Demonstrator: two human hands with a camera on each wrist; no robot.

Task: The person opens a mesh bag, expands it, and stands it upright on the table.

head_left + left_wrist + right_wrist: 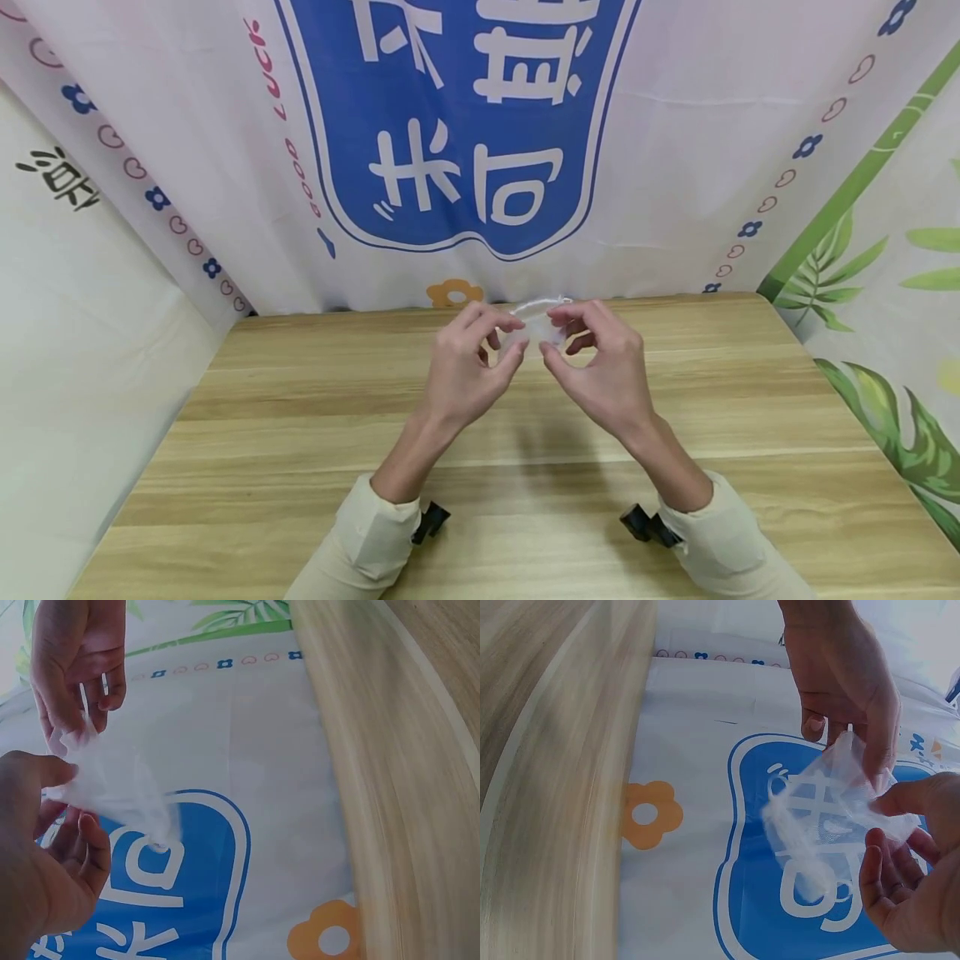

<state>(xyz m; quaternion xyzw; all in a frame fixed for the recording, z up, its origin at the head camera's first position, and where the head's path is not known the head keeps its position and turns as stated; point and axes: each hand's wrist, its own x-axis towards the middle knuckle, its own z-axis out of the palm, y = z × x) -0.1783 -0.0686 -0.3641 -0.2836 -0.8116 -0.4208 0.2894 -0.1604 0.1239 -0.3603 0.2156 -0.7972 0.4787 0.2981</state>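
A small, sheer white mesh pouch (817,817), with a gathered edge and small string loops at its ends, hangs between my two hands above the far part of the table. My left hand (468,358) pinches one side of it with thumb and fingers. On the other side, my right hand (603,358) also pinches the thin fabric. Seen from the left wrist, the mesh pouch (124,784) hangs out past the fingertips. The fingers partly hide where the fabric is gripped.
Below the hands lies a wood-grain table (300,467). Behind its far edge hangs a white curtain (690,192) with a blue printed shape and flowers. A leaf-patterned cloth (885,333) stands on the right. Small black devices (648,527) are worn at both cuffs.
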